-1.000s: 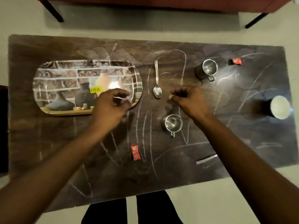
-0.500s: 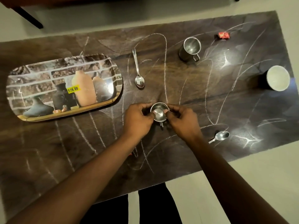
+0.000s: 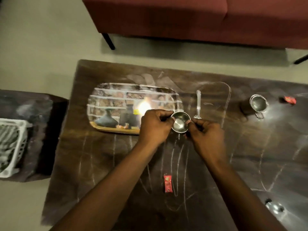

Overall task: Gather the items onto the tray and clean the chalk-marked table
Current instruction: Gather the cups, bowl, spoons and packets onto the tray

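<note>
fingers (image 3: 164, 112) of left hand (image 3: 155, 125) and right hand (image 3: 206, 135) pinch the steel cup (image 3: 180, 123), hiding the tray (image 3: 116, 97) corner.

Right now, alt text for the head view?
Left hand and right hand pinch a small steel cup by its rim beside a picture-printed oblong tray on a dark chalk-marked table. A steel spoon, a handled steel mug and a red wrapper lie loose.

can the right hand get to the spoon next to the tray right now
Probably, once it lets go: the spoon lies just past the right hand with nothing between, but its fingers pinch the steel cup along with the left hand.
</note>
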`<control>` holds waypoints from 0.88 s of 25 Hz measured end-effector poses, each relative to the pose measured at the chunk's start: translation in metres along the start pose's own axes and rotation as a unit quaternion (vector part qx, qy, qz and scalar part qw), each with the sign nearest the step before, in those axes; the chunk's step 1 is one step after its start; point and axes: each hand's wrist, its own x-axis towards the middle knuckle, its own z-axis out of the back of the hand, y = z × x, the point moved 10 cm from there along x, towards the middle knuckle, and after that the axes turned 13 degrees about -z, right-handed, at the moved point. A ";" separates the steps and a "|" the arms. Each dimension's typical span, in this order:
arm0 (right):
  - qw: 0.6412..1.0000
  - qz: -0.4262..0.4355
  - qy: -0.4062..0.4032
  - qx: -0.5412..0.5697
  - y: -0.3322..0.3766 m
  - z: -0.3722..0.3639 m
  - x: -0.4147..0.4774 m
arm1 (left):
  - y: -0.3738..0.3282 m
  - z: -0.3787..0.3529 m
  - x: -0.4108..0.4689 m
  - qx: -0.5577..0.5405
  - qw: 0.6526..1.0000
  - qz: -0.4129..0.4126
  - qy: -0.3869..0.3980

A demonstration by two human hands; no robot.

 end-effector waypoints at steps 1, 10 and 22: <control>1.000 0.012 0.011 0.000 0.017 -0.019 0.004 | 0.002 0.023 0.011 -0.011 1.000 0.007 -0.023; 0.995 0.058 0.084 0.007 0.125 -0.196 0.022 | 0.041 0.204 0.064 -0.079 0.979 0.051 -0.180; 0.997 0.037 0.073 -0.008 0.137 -0.238 0.039 | 0.063 0.225 0.092 -0.077 0.980 0.082 -0.165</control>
